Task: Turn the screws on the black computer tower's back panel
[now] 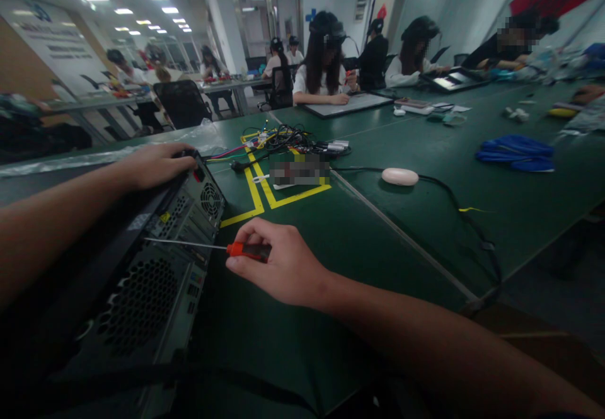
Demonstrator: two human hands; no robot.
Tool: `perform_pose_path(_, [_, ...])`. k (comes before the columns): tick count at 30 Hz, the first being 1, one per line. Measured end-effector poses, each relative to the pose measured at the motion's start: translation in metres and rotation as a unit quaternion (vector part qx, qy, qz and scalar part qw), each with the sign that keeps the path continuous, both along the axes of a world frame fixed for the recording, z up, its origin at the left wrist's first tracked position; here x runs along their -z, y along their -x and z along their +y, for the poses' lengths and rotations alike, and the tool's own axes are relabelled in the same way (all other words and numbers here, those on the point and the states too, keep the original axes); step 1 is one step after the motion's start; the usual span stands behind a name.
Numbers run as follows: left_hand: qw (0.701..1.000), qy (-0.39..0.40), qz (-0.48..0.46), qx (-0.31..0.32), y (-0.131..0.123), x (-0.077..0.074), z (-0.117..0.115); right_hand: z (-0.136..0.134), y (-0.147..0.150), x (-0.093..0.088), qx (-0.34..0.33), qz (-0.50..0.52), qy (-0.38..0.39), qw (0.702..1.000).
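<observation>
A black desktop computer case [89,217] lies at the left, its metal back panel with vents and ports facing me. My left hand [158,166] holds the case's far top corner, thumb along the edge beside the power socket; some fingertips are out of sight. Closed around the red-and-black handle of a screwdriver [248,252] is my right hand [288,268], to the right of the back panel. The screwdriver's long shaft points left, and its tip is at the panel's upper edge above the large honeycomb vent. Whether it sits in a screw is too small to tell.
Behind the case lie tangled cables [283,138] and yellow tape lines [297,198] on the green table [378,249]. A pale oval object [399,176] sits by a black cable [449,192]. Blue fabric [515,152] lies at right. A person [326,66] works across the table.
</observation>
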State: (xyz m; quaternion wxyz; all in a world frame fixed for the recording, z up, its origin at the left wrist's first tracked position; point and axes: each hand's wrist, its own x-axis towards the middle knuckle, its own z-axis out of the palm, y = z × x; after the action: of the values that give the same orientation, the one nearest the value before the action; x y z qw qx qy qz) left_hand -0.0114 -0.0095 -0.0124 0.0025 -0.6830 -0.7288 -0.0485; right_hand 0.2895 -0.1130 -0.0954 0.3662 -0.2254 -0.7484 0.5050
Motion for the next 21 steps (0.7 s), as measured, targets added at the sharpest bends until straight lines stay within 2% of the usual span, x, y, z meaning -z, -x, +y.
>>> perform_pose_path(9, [1.0, 0.004, 0.0, -0.005, -0.0002, -0.0007, -0.0007, 0.0, 0.0004, 0.0005, 0.014, -0.03, -0.012, 0.999])
perform_pose_path(16, [1.0, 0.01, 0.0, -0.013, -0.0039, -0.0024, -0.0019, 0.0024, 0.0014, 0.0023, 0.026, -0.033, -0.068, 0.997])
perform_pose_path(21, [1.0, 0.009, -0.004, -0.015, -0.0043, -0.0014, -0.0017, 0.0006, 0.0007, 0.002, 0.017, -0.039, -0.041, 0.998])
